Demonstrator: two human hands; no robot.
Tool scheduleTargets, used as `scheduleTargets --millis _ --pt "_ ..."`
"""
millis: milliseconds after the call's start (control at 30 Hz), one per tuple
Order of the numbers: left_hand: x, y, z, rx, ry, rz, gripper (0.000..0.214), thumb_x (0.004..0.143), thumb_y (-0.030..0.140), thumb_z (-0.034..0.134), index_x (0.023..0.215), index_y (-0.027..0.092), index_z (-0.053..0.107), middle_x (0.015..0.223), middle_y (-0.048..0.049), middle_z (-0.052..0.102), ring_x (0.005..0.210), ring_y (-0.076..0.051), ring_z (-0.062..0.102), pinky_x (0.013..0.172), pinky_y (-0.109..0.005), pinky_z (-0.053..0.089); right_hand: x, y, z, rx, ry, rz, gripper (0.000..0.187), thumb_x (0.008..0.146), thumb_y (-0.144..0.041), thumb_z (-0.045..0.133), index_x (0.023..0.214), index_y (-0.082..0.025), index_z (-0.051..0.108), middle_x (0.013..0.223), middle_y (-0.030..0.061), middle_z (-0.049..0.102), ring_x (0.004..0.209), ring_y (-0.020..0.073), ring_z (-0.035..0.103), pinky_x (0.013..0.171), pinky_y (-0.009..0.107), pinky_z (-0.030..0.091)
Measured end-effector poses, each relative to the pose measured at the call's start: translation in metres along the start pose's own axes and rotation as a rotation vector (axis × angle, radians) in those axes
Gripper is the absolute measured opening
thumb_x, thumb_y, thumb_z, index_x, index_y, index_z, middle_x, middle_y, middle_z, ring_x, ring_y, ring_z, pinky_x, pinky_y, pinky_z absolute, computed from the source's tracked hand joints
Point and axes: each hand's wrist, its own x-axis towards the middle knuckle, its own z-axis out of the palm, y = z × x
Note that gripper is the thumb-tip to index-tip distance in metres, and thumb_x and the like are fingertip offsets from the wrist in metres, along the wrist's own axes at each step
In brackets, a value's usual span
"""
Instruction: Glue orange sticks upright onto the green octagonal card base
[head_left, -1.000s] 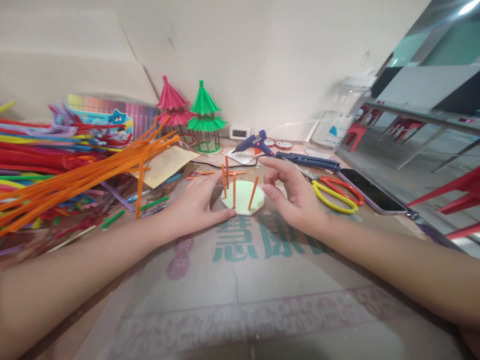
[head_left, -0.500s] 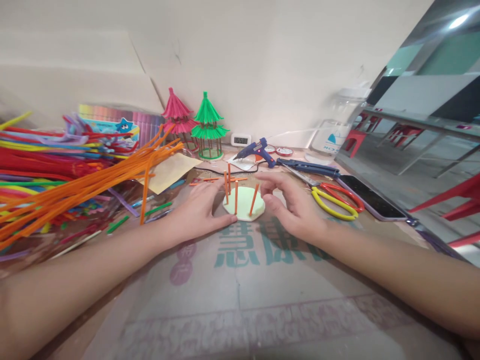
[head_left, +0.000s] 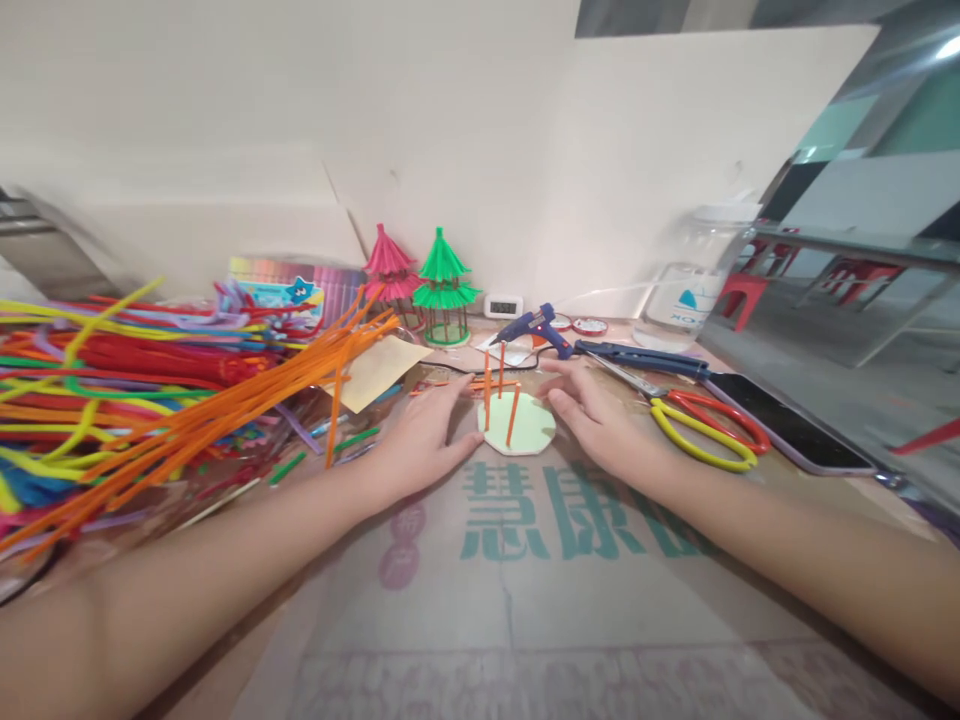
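Observation:
A pale green eight-sided base [head_left: 534, 425] lies flat on the printed sheet, between my two hands. Three thin orange sticks [head_left: 513, 418] show on it, two near its left and back edges and one slightly leaning toward the front left. My left hand [head_left: 420, 440] rests at the base's left side, thumb tip at the rim and fingers stretched apart from it. On the other side, my right hand [head_left: 592, 410] has loosely bent fingers by the right rim. Whether its fingertips touch the base I cannot tell.
Pipe cleaners [head_left: 225, 400] heap on the left. Behind stand a pink pagoda model [head_left: 388, 262], a green one [head_left: 444, 285] and a small digital clock [head_left: 503, 306]. A blue glue gun [head_left: 536, 328], scissors [head_left: 705, 430], phone [head_left: 791, 420] and clear jug [head_left: 694, 275] sit right.
The view has shifted, so everything appears further right and lower. The orange sticks stand differently on the base, as if it had turned; three show where several did. Both hands stay beside it.

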Motion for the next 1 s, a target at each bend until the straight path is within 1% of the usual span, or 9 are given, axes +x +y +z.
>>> scheduleTargets --millis 67,133,300,400,467,567,700,867,1000 --pt "0.0 -0.005 -0.002 0.043 0.008 -0.007 0.06 0.09 0.027 0.06 0.146 0.013 0.043 0.144 -0.0191 0.056 0.134 -0.033 0.053 0.112 -0.053 0.042 0.0 0.003 0.001 -0.011 -0.002 -0.006 0.045 0.101 -0.039 0.039 0.14 -0.019 0.045 0.111 0.0106 0.068 0.103 0.0264 0.065 0.097 0.047 0.048" --pt "0.001 -0.006 -0.012 0.082 0.025 0.003 0.055 0.091 0.02 0.056 0.145 0.013 0.044 0.142 -0.0182 0.057 0.133 -0.03 0.053 0.112 -0.05 0.042 0.001 0.007 0.003 -0.023 -0.019 -0.016 0.045 0.101 -0.039 0.039 0.14 -0.019 0.045 0.107 0.0095 0.068 0.1 0.0264 0.065 0.096 0.047 0.048" --pt "0.012 -0.001 -0.056 0.161 0.093 -0.004 0.027 0.094 0.016 0.05 0.116 0.016 0.067 0.109 -0.0102 0.072 0.102 -0.024 0.066 0.093 -0.039 0.053 0.003 0.011 0.005 -0.047 -0.019 0.006 0.043 0.1 -0.043 0.04 0.135 -0.019 0.048 0.106 0.0095 0.069 0.102 0.028 0.065 0.096 0.047 0.046" --pt "0.018 -0.006 -0.068 0.228 0.048 0.007 0.025 0.095 0.017 0.051 0.107 0.018 0.072 0.102 -0.0076 0.074 0.095 -0.023 0.067 0.086 -0.036 0.053 0.003 0.008 0.005 -0.033 -0.014 0.001 0.04 0.099 -0.041 0.039 0.132 -0.019 0.05 0.101 0.0083 0.07 0.099 0.0266 0.066 0.091 0.044 0.048" --pt "0.02 -0.014 -0.064 0.274 0.005 0.034 0.024 0.092 0.016 0.054 0.104 0.02 0.075 0.101 -0.0067 0.074 0.097 -0.024 0.067 0.088 -0.036 0.052 0.003 0.006 0.005 -0.03 -0.015 -0.004 0.038 0.099 -0.039 0.04 0.13 -0.019 0.051 0.097 0.0071 0.07 0.094 0.0252 0.066 0.087 0.041 0.049" --pt "0.019 -0.026 -0.048 0.31 -0.052 0.062 0.026 0.092 0.017 0.055 0.107 0.021 0.075 0.104 -0.0076 0.075 0.102 -0.024 0.067 0.092 -0.036 0.051 0.003 0.002 0.006 -0.028 -0.024 0.001 0.036 0.099 -0.037 0.041 0.128 -0.019 0.052 0.095 0.0061 0.069 0.09 0.0238 0.066 0.083 0.038 0.049" --pt "0.015 -0.041 -0.032 0.384 -0.102 0.051 0.033 0.097 0.021 0.044 0.109 0.015 0.074 0.103 -0.0146 0.073 0.098 -0.027 0.067 0.093 -0.041 0.052 0.002 -0.001 0.005 0.003 -0.04 -0.02 0.033 0.099 -0.035 0.042 0.127 -0.02 0.053 0.092 0.0049 0.068 0.087 0.0226 0.066 0.08 0.036 0.05" --pt "0.011 -0.05 -0.028 0.454 -0.163 0.051 0.036 0.098 0.022 0.038 0.097 0.016 0.074 0.095 -0.0144 0.07 0.092 -0.028 0.066 0.089 -0.042 0.053 0.002 -0.003 0.004 0.007 -0.058 -0.04 0.031 0.099 -0.033 0.045 0.126 -0.02 0.053 0.091 0.0044 0.068 0.084 0.0215 0.065 0.078 0.036 0.05" --pt "0.013 -0.042 -0.031 0.484 -0.13 -0.003 0.031 0.096 0.022 0.041 0.094 0.015 0.072 0.093 -0.0147 0.071 0.091 -0.028 0.067 0.086 -0.041 0.053 0.003 -0.003 0.004 0.007 -0.058 -0.052 0.03 0.099 -0.031 0.045 0.126 -0.02 0.053 0.092 0.0047 0.068 0.085 0.021 0.065 0.079 0.035 0.05"
